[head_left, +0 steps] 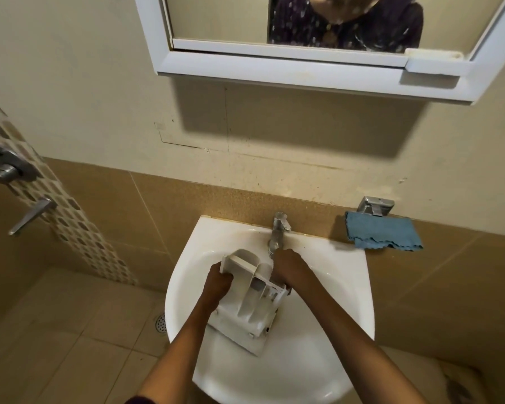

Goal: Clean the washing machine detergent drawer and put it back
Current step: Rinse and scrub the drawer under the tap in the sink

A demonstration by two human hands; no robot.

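A white plastic detergent drawer [250, 301] with several compartments lies tilted over the bowl of a white washbasin [333, 287], its open side up. My left hand [217, 282] grips the drawer's left edge near the far end. My right hand [289, 268] is at the drawer's far right side, just under the spout of a steel tap [279, 231]; its fingers curl down behind the drawer's rim and their tips are hidden. I cannot tell whether water runs from the tap.
A blue cloth [382, 234] hangs on a metal holder [375, 205] on the wall right of the basin. A mirror cabinet [289, 65] juts out above. Shower valves [9, 167] sit on the left wall, and a floor drain [160, 323] lies below.
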